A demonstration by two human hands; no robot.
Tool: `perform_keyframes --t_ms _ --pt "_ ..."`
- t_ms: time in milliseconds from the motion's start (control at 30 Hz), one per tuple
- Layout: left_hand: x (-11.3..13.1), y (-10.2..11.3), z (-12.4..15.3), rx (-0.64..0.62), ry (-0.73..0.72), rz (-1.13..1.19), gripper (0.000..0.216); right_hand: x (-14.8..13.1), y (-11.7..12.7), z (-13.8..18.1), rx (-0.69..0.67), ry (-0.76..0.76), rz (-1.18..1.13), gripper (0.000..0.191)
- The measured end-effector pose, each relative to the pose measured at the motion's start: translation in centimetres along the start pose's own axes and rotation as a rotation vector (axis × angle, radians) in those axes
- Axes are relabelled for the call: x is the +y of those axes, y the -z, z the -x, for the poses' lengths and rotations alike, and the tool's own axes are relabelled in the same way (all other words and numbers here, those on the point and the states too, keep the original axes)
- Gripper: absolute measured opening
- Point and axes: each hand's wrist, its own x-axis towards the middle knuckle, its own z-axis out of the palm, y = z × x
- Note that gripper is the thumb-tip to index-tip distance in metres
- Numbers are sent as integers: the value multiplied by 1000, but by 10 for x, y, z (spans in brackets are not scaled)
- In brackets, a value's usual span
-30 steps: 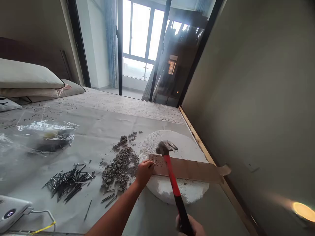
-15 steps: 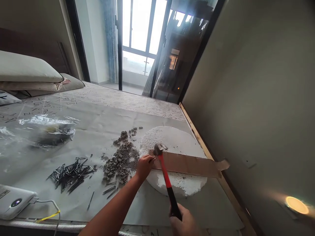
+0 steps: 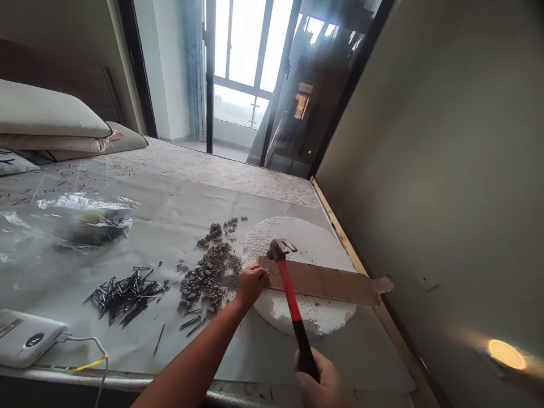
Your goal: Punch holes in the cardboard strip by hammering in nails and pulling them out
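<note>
My right hand (image 3: pixel 318 377) grips the black lower handle of a claw hammer (image 3: pixel 291 294) with a red upper shaft. Its metal head is over the left end of a flat brown board (image 3: pixel 327 280), close to my left hand (image 3: pixel 251 283). My left fingers are pinched at that end around what looks like a nail, mostly hidden by the fingertips. Small dark holes dot the board there. Beneath the board lies a round white foam slab (image 3: pixel 293 232) with a broken lower edge.
Grey rubble (image 3: pixel 208 272) lies left of the foam. Further left are a heap of nails (image 3: pixel 125 294), a clear plastic bag (image 3: pixel 96 224) and a white power bank (image 3: pixel 29 340) with a cable. Along the right wall runs a wooden bed edge (image 3: pixel 340 229).
The hammer head has risen slightly and shifted right, away from the pinched fingers. My left hand stays at the board's left end. The whole view has shifted a little.
</note>
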Motion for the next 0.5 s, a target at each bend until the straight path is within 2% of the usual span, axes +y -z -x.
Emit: perform_keyframes --t_ms 100,267,400,500 --pt "1 2 0 -3 22 24 24 1 -1 -1 -41 -17 -40 5" --pt "1 9 -1 8 74 154 10 3 3 0 -64 -53 -61 6" --pt "-2 13 -1 82 228 349 14 11 6 2 -28 -37 -86 11" --pt "-5 14 -2 80 342 505 14 17 0 -4 -7 -55 -59 10"
